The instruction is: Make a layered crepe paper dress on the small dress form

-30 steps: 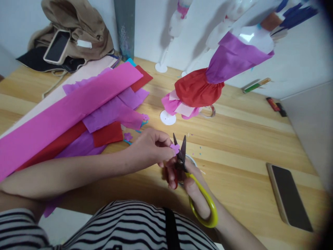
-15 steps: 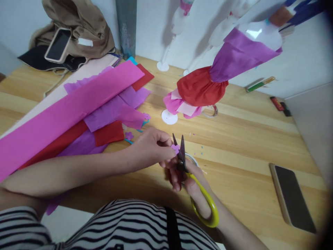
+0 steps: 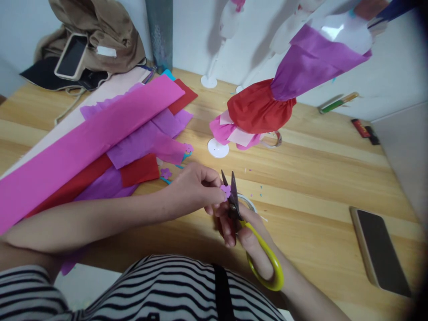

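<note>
Pinched between the thumb and fingers of my left hand (image 3: 195, 189) is a small purple paper flower (image 3: 226, 191). My right hand (image 3: 252, 243) grips yellow-handled scissors (image 3: 274, 272), thumb through one loop. Their dark blades point away from me and stand a little apart, right beside the flower's edge. Whether the blades touch the paper I cannot tell. Two more cut flowers lie left of my hands: a purple flower (image 3: 166, 173) and a pinkish flower (image 3: 188, 148), each by a blue strip.
Pink, red and purple crepe paper (image 3: 100, 129) is piled at left. A mannequin in a paper dress (image 3: 261, 107) stands ahead on a white base (image 3: 218, 148). A roll of tape (image 3: 247, 203) lies behind the scissors. A phone (image 3: 381, 252) rests at right, a brown bag (image 3: 110, 40) at back left.
The scissor blades have come slightly closer together beside the flower. My hands hold nearly the same place, and the view has shifted a little.
</note>
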Motion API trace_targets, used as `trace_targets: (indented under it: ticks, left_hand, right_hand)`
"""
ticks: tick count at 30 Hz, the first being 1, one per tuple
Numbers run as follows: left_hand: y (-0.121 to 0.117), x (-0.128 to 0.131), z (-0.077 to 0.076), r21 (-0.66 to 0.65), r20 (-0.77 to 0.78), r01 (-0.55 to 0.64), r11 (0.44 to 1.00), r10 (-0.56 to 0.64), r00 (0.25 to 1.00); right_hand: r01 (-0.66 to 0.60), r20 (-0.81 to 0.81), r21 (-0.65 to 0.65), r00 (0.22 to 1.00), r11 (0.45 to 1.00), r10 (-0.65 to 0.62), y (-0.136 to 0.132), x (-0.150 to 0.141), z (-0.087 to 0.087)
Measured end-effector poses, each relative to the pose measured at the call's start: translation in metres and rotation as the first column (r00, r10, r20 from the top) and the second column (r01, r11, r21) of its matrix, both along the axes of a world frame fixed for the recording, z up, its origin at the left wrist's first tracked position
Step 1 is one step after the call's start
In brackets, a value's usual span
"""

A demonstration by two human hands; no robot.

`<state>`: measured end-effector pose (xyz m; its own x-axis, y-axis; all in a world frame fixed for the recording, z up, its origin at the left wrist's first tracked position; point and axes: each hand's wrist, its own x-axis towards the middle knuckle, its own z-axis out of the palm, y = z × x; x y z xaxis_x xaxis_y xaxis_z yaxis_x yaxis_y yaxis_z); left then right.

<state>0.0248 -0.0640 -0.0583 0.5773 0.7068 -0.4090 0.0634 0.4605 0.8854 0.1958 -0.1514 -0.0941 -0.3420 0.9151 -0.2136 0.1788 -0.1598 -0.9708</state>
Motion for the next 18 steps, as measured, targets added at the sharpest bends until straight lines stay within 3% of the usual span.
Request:
trace_targets:
  ticks: [18]
  left_hand:
    - [-0.0011, -0.0006, -0.0054, -0.055, 0.052, -0.01, 0.998, 0.013, 0.999]
  right_hand:
    - [-0.017, -0.032, -0.005, 0.999, 1.0, 0.017, -0.0023, 0.0021, 0.0]
